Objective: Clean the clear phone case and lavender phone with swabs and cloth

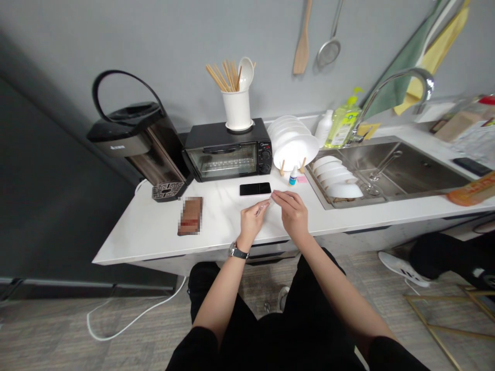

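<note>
Left hand [251, 221] and right hand [294, 212], both pinching one small clear piece [271, 201].
Piece: thin, shiny, mostly covered; over smooth white counter [226, 219], near flat rectangular phone [255, 189].

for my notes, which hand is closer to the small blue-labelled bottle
Right: the right hand is just in front of the bottle; the left hand is farther, toward its left.

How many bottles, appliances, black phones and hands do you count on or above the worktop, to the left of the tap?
Bottles: 3 (yellow-green bottle, white bottle, small bottle)
Appliances: 2 (toaster oven, drink dispenser)
Black phones: 1 (black phone)
Hands: 2 (left hand, right hand)
Total: 8
</note>
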A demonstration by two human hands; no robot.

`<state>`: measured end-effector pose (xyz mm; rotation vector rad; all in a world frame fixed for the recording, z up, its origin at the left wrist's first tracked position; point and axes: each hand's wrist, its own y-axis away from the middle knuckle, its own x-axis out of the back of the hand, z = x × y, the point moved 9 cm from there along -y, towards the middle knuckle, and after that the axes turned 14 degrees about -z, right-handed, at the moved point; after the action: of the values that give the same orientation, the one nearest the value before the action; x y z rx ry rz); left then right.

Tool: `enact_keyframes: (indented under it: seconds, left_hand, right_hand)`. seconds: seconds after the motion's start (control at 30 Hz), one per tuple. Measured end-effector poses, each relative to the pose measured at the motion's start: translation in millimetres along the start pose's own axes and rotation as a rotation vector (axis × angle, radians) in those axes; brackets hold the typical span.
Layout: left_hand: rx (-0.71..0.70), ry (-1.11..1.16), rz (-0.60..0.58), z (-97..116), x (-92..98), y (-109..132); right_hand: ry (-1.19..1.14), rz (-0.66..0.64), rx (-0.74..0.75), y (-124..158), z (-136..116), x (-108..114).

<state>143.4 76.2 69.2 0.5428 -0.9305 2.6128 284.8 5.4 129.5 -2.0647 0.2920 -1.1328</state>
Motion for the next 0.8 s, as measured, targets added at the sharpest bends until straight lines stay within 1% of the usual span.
enact_keyframes:
  seconds: [0.07, 0.13, 0.27, 0.43, 0.53, 0.67, 0.8]
  left_hand:
    - [0.0, 0.022, 0.001, 0, -0.4, 0]
    - [0.004, 0.025, 0.009, 1, 0.0, 0]
    - [0.0, -0.013, 0.01, 3, -0.1, -1]
    - [0.015, -0.116, 0.032, 1, 0.8, 0]
    - [0.026, -0.13, 0.043, -3, 1.4, 1]
    - [0.018, -0.12, 0.032, -4, 0.5, 1]
    - [0.009, -0.06, 0.021, -1, -0.6, 0]
  right_hand:
    - [0.006, 0.009, -0.014, 0, 4, 2]
    - [0.011, 0.024, -0.012, 1, 4, 3]
    - [0.02, 0.052, 0.018, 2, -9, 2]
    - [-0.047, -0.005, 0.075, 3, -31, -13]
    - [-0.072, -0.027, 0.089, 6, -37, -20]
    - [-0.066, -0.047, 0.101, 6, -32, -20]
    - [-0.048, 0.016, 0.079, 5, -14, -5]
